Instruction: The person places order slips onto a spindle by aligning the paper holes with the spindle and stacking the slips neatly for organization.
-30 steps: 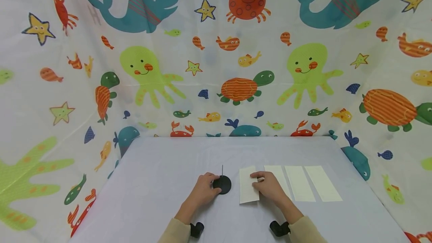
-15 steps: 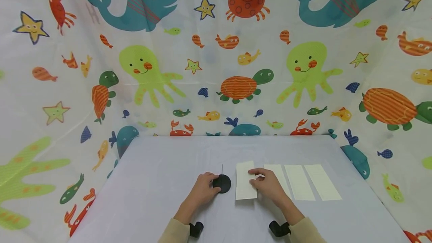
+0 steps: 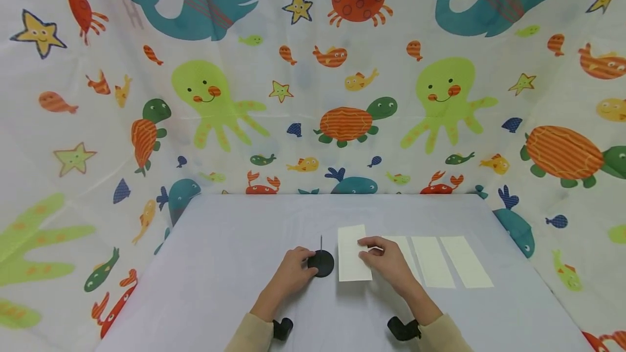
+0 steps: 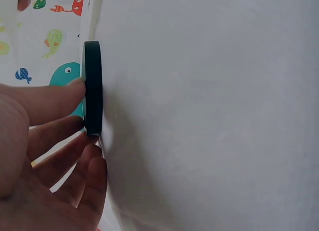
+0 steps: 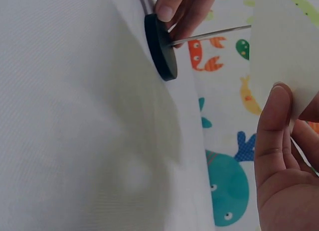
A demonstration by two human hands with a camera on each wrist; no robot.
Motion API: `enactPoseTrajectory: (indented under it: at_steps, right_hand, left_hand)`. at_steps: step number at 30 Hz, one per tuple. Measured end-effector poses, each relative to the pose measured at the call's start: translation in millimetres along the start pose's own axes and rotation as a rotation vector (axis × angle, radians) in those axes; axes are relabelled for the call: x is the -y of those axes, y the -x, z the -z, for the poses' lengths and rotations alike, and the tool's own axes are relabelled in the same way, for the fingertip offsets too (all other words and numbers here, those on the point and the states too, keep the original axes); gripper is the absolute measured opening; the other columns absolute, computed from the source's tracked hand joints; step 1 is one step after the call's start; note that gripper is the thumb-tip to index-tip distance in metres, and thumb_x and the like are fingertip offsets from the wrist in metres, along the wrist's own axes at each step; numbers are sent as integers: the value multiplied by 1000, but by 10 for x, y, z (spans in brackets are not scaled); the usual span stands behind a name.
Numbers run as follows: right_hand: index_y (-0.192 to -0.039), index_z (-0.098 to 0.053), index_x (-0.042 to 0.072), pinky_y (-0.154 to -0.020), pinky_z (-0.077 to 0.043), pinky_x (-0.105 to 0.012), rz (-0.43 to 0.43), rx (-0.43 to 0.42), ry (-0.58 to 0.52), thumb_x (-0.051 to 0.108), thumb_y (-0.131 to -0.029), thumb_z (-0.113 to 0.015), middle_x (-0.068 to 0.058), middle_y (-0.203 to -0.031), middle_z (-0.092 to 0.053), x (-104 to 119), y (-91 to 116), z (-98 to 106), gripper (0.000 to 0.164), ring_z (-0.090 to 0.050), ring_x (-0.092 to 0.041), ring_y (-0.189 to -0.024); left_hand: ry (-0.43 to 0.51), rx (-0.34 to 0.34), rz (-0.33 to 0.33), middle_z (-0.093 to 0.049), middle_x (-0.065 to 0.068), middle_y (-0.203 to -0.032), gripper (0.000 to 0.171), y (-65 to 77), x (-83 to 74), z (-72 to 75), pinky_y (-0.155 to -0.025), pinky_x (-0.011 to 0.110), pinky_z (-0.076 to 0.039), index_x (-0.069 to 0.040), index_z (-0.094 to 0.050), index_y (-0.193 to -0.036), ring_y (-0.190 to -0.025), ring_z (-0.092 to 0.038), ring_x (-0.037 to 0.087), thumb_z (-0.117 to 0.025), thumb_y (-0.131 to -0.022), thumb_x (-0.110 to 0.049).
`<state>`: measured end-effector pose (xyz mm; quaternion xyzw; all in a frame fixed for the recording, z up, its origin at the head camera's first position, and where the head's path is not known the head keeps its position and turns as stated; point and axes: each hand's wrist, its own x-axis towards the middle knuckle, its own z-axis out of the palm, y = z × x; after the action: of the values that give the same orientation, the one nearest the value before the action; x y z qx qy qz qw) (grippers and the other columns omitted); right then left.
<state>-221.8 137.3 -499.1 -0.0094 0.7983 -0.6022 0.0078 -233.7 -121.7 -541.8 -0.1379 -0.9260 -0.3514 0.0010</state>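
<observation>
Left hand [image 3: 292,269]: fingers grasping black disc [image 3: 323,264] at rim
Black disc: flat on bench [image 3: 220,243], thin rod [image 3: 321,243] upright at centre
Right hand [image 3: 386,261]: fingers pinching paper strip [image 3: 349,254] by right edge
Paper strip: lifted off bench, just right of disc
Other strips [image 3: 433,262]: three, flat on bench, farther right

You had the head view farthest back, looking forward and down over the white tabletop [image 3: 220,276] to the sea-creature curtain [image 3: 293,145]. Your left-wrist view, turned sideways, skimmed the tabletop from close by your left hand [image 3: 292,270]; your right-wrist view, also sideways, looked from close by your right hand [image 3: 390,263] towards the left. All three shared the black disc base [image 3: 324,266], while the head and right-wrist views shared its thin rod [image 3: 321,242] and the held paper slip [image 3: 350,257].
</observation>
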Motion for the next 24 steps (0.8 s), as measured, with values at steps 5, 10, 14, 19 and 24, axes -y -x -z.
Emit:
enactPoseTrajectory:
  at_steps: [5, 10, 14, 19, 24]
  right_hand:
    - [-113, -74, 7, -66, -49, -23, 4, 0, -8, 6, -89, -75, -8, -110, -66, 61, 2, 0, 24, -57, -19, -84]
    - [-113, -74, 8, -67, -50, -23, 15, 7, -35, 6, -89, -75, -9, -108, -65, 127, -2, 2, 24, -57, -20, -84]
    - [-114, -74, 6, -69, -51, -22, 20, 5, -58, 6, -90, -75, -10, -112, -65, 184, 5, 1, 25, -57, -21, -87]
    - [-118, -72, 4, -71, -51, -22, 31, 13, -75, 7, -91, -75, -9, -118, -65, 237, 21, -1, 27, -57, -20, -89]
    - [-117, -72, 5, -75, -51, -21, 39, 28, -97, 7, -91, -75, -9, -119, -66, 278, 18, -9, 27, -56, -21, -93]
  left_hand:
    - [-3, 3, 2, -64, 17, -122, 39, 1, 6, 10, -98, 51, -48, 3, -69, -122, -115, -57, 37, -77, -87, -13]
    - [-14, -6, -33, -65, 16, -120, 37, -9, 19, 36, -96, 51, -49, 4, -70, -120, -112, -58, 36, -76, -88, -11]
    - [-30, -5, -67, -65, 15, -118, 34, -33, 34, 45, -95, 50, -49, 4, -70, -119, -111, -58, 35, -75, -89, -11]
    - [-46, -5, -93, -66, 16, -115, 33, -45, 46, 61, -92, 48, -50, 4, -70, -117, -108, -60, 34, -75, -89, -11]
    - [-56, -10, -122, -67, 17, -112, 32, -53, 47, 93, -91, 48, -50, 6, -70, -115, -104, -60, 34, -76, -87, -9]
